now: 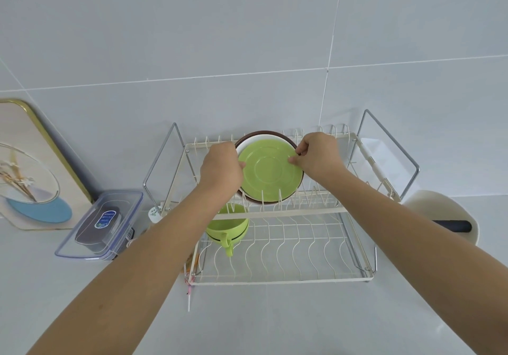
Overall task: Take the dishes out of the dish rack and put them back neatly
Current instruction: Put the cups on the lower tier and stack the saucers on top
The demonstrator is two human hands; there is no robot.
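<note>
Grey tiles back your bench; at frame centre your left hand [220, 169] and right hand [316, 154] pinch the green plate [270, 172] upright in the dish rack [283, 212] top tier. Next, seat or lift it squarely.

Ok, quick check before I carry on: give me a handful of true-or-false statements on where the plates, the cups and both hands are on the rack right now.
1. Both hands hold the green plate by its edges. True: left hand on its left edge, right hand on its right.
2. The green plate lies flat on the counter. False: it stands on edge in the upper tier of the dish rack.
3. A white plate and a brown plate stand behind the green one. True.
4. The green cups sit on the upper tier. False: they are on the lower tier, at its left end.
5. The lidded clear container is right of the rack. False: it is left of it.
</note>
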